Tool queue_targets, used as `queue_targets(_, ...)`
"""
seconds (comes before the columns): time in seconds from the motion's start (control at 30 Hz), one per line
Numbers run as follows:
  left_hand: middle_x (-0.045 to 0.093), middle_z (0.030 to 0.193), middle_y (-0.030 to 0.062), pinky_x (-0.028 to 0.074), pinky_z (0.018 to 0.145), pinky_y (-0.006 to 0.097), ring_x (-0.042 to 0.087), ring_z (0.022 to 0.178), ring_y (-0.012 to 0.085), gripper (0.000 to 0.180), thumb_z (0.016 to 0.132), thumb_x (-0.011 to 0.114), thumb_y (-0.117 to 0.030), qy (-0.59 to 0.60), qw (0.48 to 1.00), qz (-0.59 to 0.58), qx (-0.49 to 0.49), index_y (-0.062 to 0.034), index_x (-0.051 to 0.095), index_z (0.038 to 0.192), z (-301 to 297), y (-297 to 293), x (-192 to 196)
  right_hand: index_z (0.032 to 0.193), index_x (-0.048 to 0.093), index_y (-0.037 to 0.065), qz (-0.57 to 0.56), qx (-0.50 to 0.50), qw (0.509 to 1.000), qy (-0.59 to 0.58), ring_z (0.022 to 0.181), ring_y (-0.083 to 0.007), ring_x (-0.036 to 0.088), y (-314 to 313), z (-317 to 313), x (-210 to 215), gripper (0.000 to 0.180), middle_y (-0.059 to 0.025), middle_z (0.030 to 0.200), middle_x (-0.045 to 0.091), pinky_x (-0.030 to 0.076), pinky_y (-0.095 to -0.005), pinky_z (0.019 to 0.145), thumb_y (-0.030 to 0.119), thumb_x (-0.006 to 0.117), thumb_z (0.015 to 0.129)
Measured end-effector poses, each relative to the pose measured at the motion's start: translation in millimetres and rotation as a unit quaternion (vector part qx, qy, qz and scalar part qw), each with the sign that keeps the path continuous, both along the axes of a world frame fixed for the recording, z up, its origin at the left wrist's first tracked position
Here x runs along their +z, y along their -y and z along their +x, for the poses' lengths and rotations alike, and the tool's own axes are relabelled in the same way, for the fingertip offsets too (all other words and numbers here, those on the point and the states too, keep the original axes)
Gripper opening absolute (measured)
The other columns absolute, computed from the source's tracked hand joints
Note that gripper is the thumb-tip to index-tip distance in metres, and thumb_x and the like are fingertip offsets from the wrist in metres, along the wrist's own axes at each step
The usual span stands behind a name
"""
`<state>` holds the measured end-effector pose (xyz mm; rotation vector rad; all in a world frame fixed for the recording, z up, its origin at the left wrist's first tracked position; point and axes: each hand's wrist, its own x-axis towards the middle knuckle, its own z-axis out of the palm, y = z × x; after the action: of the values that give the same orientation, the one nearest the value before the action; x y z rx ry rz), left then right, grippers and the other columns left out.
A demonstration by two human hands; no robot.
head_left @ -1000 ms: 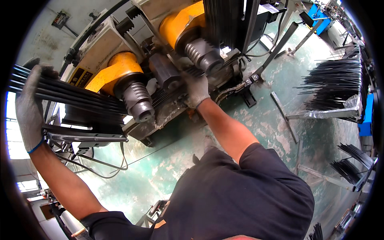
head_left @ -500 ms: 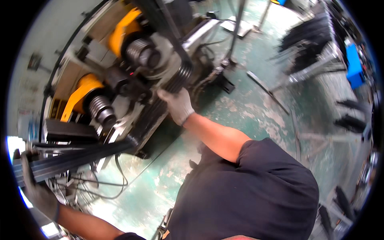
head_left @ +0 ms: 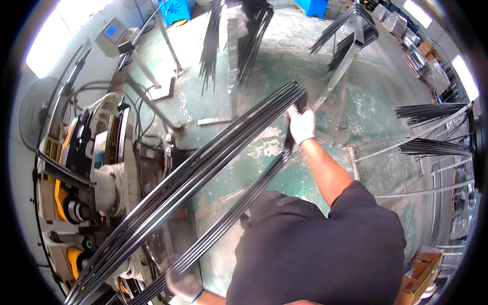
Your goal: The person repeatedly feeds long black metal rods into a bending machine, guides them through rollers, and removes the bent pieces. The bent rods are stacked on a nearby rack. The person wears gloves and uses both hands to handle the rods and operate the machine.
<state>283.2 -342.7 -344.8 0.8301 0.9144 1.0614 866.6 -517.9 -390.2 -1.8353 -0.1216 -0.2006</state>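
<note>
Worn green floor (head_left: 376, 107) stretched across the workshop on my feed, its paint patchy and pale in places, with a machine (head_left: 63, 195) bearing yellow parts along the left side. Blue bins (head_left: 175, 9) stood at the far edge, and more rods hung from a rack (head_left: 233, 66) near them; on the right I saw further black rods (head_left: 434, 147) on another stand. Across the middle lay the long dark rods (head_left: 203, 168), a bundle slanting from upper right down to lower left, passing before the machine and out near the bottom edge. A second, narrower run of them sloped below it, apart from it along most of its length, and the two seemed to meet in a short section at the upper right. There I had the right hand (head_left: 302, 124), in a pale glove, clamped on that short section. The left hand (head_left: 183, 284), blurred near the bottom edge, was at the lower run; whether its fingers were closed around it, I could not tell.
</note>
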Motion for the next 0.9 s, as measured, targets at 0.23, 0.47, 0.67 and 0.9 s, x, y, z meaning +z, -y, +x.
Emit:
queue_targets(0.23, 0.067, 0.129, 0.0224, 0.038, 0.117, 0.057, 0.058, 0.125, 0.0409, 0.046, 0.083, 0.063, -0.006, 0.26, 0.916, -0.303, -0.041, 0.0049, 0.06, 0.128, 236, 97, -106, 0.106, 0.073, 0.009, -0.162, -0.117, 0.975, 0.095, 0.081, -0.0356, 0.073, 162, 238, 73, 0.033, -0.0171, 0.082, 0.073, 0.054, -0.0454, 0.072, 0.038, 0.074, 0.092)
queue_targets(0.47, 0.062, 0.133, 0.0231, 0.04, 0.116, 0.06, 0.056, 0.127, 0.0437, 0.05, 0.087, 0.058, -0.006, 0.262, 0.842, -0.446, -0.154, 0.0016, 0.055, 0.136, 537, 181, -165, 0.116, 0.07, 0.008, -0.342, -0.167, 0.907, 0.182, 0.103, -0.0449, 0.07, 291, 490, 151, 0.04, -0.0248, 0.105, 0.073, 0.055, -0.0518, 0.085, 0.042, 0.07, 0.094)
queue_targets(0.67, 0.064, 0.121, 0.0282, 0.054, 0.098, 0.055, 0.063, 0.108, 0.0436, 0.047, 0.089, 0.063, -0.002, 0.046, 0.915, -0.254, -0.31, 0.003, 0.053, 0.134, 649, 206, -72, 0.131, 0.061, 0.012, -0.464, -0.171, 0.869, 0.021, 0.113, -0.0453, 0.067, 361, 719, 90, 0.035, -0.0255, 0.12, 0.07, 0.054, -0.0566, 0.093, 0.026, 0.051, 0.101)
queue_targets(0.9, 0.066, 0.116, 0.0271, 0.057, 0.094, 0.053, 0.068, 0.101, 0.0396, 0.044, 0.096, 0.057, -0.005, -0.008, 0.968, -0.192, -0.161, 0.006, 0.048, 0.138, 671, 184, -58, 0.119, 0.065, 0.014, -0.648, -0.352, 0.62, 0.268, 0.115, -0.0364, 0.066, 342, 825, 120, 0.03, -0.0133, 0.122, 0.07, 0.051, -0.0548, 0.096, 0.027, 0.044, 0.103)
